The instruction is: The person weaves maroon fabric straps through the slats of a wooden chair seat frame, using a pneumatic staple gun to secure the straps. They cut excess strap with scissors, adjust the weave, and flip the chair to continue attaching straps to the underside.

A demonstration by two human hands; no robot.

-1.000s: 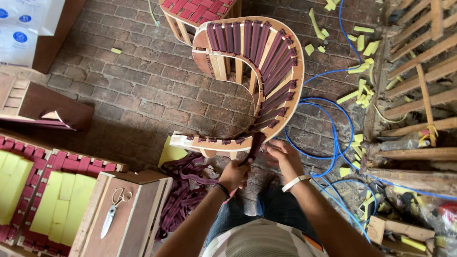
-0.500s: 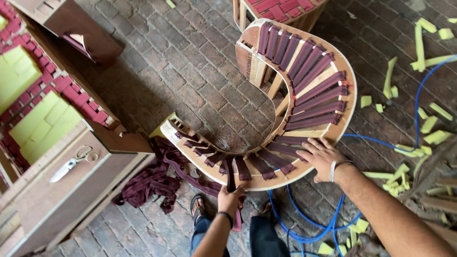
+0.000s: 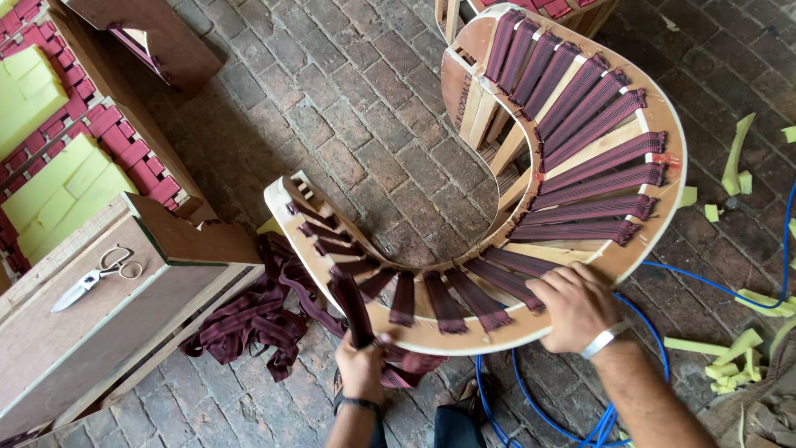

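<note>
Brick paving covers the whole floor of this workshop, and on it stands a curved plywood chair frame crossed by many dark maroon webbing straps. Person's left hand is closed in a fist around a loose maroon webbing strip, pulling it over the near rail of the frame toward the body. Person's right hand, with a silver bracelet, lies flat and spread on the same rail, more to the right, pressing it down and holding nothing. In my judgement the strip can slip through the fist if the pull grows, and then the tension is lost. If the right hand presses too weakly, the frame may turn or slide on the bricks. A pile of spare maroon webbing lies at the left near the strip's tail and could tangle with it. A blue hose runs under the right arm, near the feet, so somebody can trip. Steel scissors rest on a wooden board at the left, well apart.
</note>
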